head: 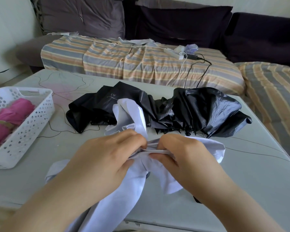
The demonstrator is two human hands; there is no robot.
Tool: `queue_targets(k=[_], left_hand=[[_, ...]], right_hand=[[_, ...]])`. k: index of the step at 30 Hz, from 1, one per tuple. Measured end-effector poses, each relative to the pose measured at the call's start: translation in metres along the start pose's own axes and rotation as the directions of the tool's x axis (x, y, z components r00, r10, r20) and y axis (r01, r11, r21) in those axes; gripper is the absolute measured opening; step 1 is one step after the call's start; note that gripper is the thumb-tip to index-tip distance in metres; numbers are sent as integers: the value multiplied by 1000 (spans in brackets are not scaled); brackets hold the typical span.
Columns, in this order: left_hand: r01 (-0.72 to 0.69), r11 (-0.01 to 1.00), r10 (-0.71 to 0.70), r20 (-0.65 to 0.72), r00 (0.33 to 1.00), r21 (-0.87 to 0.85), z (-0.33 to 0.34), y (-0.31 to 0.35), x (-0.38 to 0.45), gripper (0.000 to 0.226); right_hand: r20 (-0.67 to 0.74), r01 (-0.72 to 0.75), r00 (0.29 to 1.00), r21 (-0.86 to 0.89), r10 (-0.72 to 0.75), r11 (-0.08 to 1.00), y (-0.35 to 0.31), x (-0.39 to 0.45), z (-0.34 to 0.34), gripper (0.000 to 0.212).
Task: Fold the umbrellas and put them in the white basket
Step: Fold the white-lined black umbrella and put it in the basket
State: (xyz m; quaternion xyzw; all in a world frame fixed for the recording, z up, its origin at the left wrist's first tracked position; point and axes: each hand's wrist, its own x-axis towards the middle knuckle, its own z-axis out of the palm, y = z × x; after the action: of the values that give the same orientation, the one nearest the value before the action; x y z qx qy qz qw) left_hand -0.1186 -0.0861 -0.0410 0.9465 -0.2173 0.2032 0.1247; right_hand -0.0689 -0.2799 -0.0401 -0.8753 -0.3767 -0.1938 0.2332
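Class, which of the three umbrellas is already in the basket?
The pink umbrella, rolled up inside the white basket; the black and white ones are outside it.

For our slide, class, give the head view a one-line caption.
Both hands, left hand and right hand, gather a white umbrella beside a black umbrella; a pink umbrella lies in the white basket.

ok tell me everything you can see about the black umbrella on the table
The black umbrella lies collapsed but unfolded across the table, beyond the hands. Its glossy, crinkled fabric is bunched in loose pleats, duller at the left end, where pale "UV" lettering shows. Thin rib tips poke out along the near edge. A flap of the white umbrella overlaps its middle. Neither hand touches it.
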Motion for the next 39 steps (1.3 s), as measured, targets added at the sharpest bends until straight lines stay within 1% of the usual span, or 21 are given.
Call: queue_targets(k=[2,5,7,9,11,12,13,14,15,16,17,18,20,22,23,25,28,31,34,37,39], left_hand=[[16,1000,-16,7,1000,-3,-1,1,-1,35],[29,999,-29,-13,999,13,-3,2,0,47],[36,999,-36,-18,999,4,-3,5,1,56],[32,999,-32,-4,999,24,-4,9,2,59],[22,998,-22,-4,1000,61,-4,10,2,61],[13,997,-12,-15,1000,73,-4,9,3,62],[-4,997,6,-28,1000,82,-4,9,3,62],[-29,995,33,-36,999,96,-4,9,3,61],[-57,991,62,-40,997,120,-4,10,4,60],[-81,985,89,-46,995,151,-4,11,4,60],[-93,981,103,-54,993,172,-4,11,5,59],[-85,983,96,-63,993,163,-3,9,5,58],[-6,998,10,-60,998,58,1,1,4,59],[75,995,-77,-36,996,-62,5,-10,0,61],[98,987,-102,-28,994,-125,7,-15,-1,58],[93,973,-98,-10,995,-211,9,-20,-2,46],[15,979,-14,6,1000,-205,14,-22,-2,43],[-15,994,14,-9,1000,-109,19,-23,-1,45],[-22,994,18,-34,999,-108,24,-23,0,49],[-22,989,12,-69,998,-146,26,-21,0,31],[-9,989,-6,-97,995,-148,24,-21,0,26]], right_hand=[[40,-54,998,37,52,998,-4,-1,-2,21],[180,-138,976,55,126,989,-12,0,-2,31],[162,-118,981,39,110,992,-16,-2,2,33],[183,-155,973,70,140,985,-18,-3,4,35],[223,-196,962,166,157,966,-26,3,5,35],[215,-217,962,240,166,946,-31,6,3,33],[204,-234,963,310,176,922,-31,9,2,24],[235,-273,951,329,201,904,-33,11,-1,16],[274,-297,940,357,204,886,-27,10,2,18],[258,-296,944,378,207,878,-26,8,5,23],[256,-322,937,358,239,877,-19,3,13,19],[249,-352,928,347,276,869,-18,4,14,12],[269,-396,912,372,311,840,-14,5,21,14],[274,-407,908,399,316,822,-12,5,25,8],[283,-404,909,417,306,814,-9,4,26,9],[273,-385,918,439,288,811,-8,4,28,11],[264,-379,921,451,286,808,-7,4,28,10],[241,-354,932,436,272,827,-6,4,30,9],[224,-347,935,428,274,834,-6,3,32,10],[232,-318,943,416,239,852,-5,2,29,9],[287,-338,930,415,231,845,-4,1,23,16]])
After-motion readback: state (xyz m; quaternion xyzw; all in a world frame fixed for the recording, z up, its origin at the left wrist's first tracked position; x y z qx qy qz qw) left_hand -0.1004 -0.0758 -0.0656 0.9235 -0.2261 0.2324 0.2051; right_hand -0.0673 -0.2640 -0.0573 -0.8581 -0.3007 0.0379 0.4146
